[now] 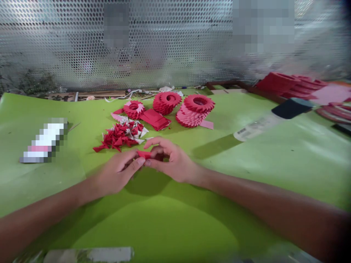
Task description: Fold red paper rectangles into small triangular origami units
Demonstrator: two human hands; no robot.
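Between my two hands is a small folded red paper piece (144,154), held above the green table cover. My left hand (116,171) pinches its left end between thumb and fingers. At the other end, my right hand (170,159) grips it with the thumb and curled fingers, the index finger raised over it. Just beyond lies a heap of folded red and white paper triangles (119,135). Behind the heap sit flat red paper slips (156,119) and ring-shaped stacks of interlocked paper, one small red and pink (134,108), one red (166,102), one red over pink (195,111).
A glue bottle (255,126) with a dark cap stands on the right. At far right are red paper bundles (293,84) beside a brown tray edge (246,87). A pixelated flat object (45,140) lies left. A perforated metal screen (175,47) rises behind the green table (153,230).
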